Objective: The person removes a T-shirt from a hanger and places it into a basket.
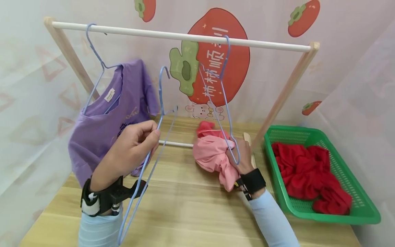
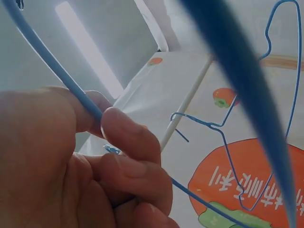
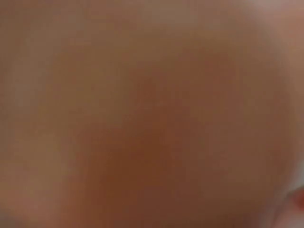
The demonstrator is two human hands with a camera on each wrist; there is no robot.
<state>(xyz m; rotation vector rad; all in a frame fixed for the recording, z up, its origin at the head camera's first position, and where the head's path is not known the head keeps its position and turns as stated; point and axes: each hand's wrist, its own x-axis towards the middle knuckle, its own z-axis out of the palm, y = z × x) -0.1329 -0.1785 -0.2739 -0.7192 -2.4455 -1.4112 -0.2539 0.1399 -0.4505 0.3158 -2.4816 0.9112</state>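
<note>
- The left hand [image 1: 132, 147] holds a blue hanger [image 1: 160, 96] by one sloping side; thumb and curled fingers close round the wire, as the left wrist view also shows.
- That hanger tilts toward the near left, its hook up and free of the white rail [image 1: 154, 33].
- The right hand [image 1: 244, 154] is at a bunched pink garment [image 1: 213, 154], right of the middle and toward the far side of the table [image 1: 185, 212]. Its fingers are hidden by the cloth, and the right wrist view is only a blur, so I cannot tell how far they are closed or whether they grip it.
- A second hanger [image 1: 225, 97] hangs bare from the rail on the right, its wire crossing in front of the right hand.
- On the left, a purple shirt [image 1: 132, 99] already hangs on a third hanger [image 1: 97, 56].
- A green basket [image 1: 339, 218] on the right holds red cloth [image 1: 308, 171].
- The step in hand looks like bringing together the pink garment and the held hanger, which has no cloth on it yet.
- The next move seems to call for drawing the garment clear of the hanging wire, opening its neck, and guiding the hanger's ends inside while the left hand steadies it.
</note>
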